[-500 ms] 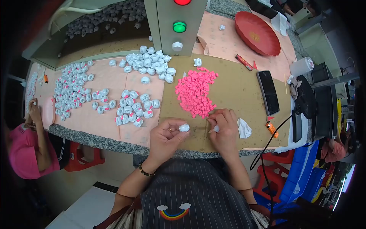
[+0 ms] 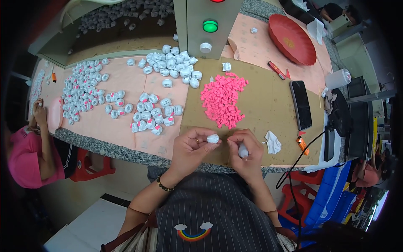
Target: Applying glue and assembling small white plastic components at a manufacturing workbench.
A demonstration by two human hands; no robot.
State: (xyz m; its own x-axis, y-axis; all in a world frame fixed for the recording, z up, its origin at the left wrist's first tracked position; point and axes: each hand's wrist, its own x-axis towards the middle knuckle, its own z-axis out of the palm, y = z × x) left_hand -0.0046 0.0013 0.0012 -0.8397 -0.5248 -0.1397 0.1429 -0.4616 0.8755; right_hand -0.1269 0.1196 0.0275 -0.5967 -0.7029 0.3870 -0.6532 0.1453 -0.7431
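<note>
The left hand (image 2: pixel 191 148) is pinching a rounded white piece (image 2: pixel 213 138); the right hand (image 2: pixel 249 156) is curling around a translucent tube (image 2: pixel 243 150) at the piece's four o'clock. Pink pieces (image 2: pixel 223 101) are lying near twelve o'clock, more white pieces (image 2: pixel 157 111) at ten.

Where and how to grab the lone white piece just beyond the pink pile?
Likely best pinched across its left and right sides, coming from above: the white piece is small and squat, sits by itself on the brown board, and nothing covers it, while the pink pile lies close on its near side.
</note>
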